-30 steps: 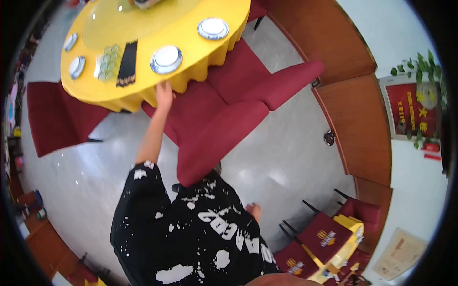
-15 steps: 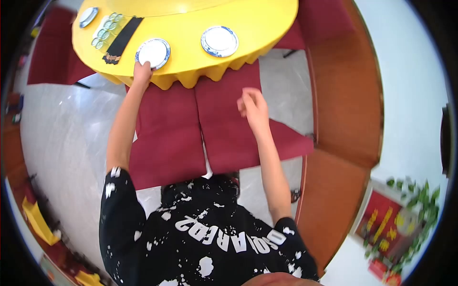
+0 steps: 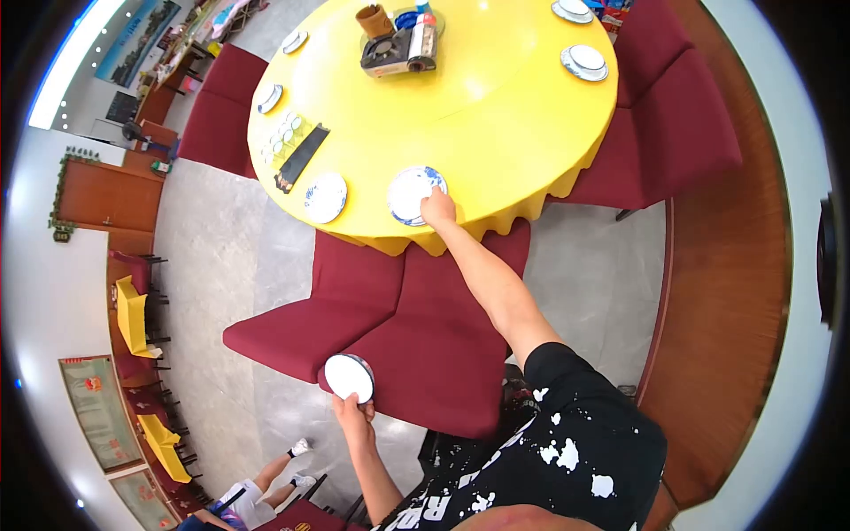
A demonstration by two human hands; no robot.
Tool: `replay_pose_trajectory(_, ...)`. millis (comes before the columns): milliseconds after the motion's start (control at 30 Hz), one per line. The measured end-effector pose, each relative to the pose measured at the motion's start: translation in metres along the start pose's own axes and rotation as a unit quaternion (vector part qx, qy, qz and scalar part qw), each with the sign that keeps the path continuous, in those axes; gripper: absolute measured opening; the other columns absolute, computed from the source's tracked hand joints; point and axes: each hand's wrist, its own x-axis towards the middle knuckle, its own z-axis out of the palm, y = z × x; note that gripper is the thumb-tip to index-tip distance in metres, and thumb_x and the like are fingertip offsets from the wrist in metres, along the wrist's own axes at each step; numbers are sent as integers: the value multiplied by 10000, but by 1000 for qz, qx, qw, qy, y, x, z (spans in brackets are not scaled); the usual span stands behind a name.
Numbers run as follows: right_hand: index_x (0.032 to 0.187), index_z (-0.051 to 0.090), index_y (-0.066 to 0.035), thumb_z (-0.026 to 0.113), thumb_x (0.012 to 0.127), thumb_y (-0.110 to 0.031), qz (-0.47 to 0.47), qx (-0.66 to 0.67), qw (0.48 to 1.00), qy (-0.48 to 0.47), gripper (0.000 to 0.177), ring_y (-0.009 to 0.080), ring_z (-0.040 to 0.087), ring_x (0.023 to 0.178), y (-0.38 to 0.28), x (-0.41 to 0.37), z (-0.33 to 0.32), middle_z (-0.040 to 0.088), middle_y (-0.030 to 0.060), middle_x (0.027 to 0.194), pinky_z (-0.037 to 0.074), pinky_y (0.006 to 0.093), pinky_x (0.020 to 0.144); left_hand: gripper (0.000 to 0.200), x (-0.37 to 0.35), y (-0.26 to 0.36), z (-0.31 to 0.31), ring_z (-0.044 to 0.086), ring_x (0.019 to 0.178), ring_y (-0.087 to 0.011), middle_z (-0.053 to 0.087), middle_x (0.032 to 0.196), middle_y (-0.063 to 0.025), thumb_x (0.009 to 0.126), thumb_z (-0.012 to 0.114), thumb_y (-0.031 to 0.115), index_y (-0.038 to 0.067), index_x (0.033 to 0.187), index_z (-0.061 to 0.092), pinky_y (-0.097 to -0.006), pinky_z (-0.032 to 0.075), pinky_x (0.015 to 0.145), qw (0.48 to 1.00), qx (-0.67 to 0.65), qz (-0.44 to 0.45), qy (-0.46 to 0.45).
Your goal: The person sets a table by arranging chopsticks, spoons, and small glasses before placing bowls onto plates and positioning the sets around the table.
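Observation:
In my left hand, fingers closed on its rim, a small round white bowl is held low in front of the maroon chairs. My right hand reaches to the table's near edge and grips the rim of another white bowl, which sits on a blue-patterned plate. Part of that rim is hidden by my fingers. To its left lies a white plate with blue decoration and nothing on it.
The round table has a yellow cloth. Several glasses and a long black packet lie at the left, with a portable stove further back. Maroon chairs stand before me. A seated person's legs show lower left.
My left hand has lifted the white bowl off the left plate and brought it down toward me. My right hand has moved from the air onto the bowl on the right plate. The view has shifted.

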Motion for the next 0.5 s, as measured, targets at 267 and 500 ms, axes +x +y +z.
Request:
replay_pose_trajectory(267,1123,520,8,510,906,-135,-10,338,911,-238,261,166,535,450,74,-207,-189,608,143,678,408,310,406,365,-131,-74,109,511,594,-53,590,893,-74,896,452,73,19,1256,438,-197,354,433,999,-38,13,-29)
replay_pose_trajectory(500,1091,560,-3,506,929,-154,-38,216,917,-333,228,111,566,592,175,-291,-384,630,83,807,411,269,466,308,-253,-129,254,516,578,-100,587,833,-97,898,429,85,-43,1177,446,-248,397,443,993,-1,71,-99)
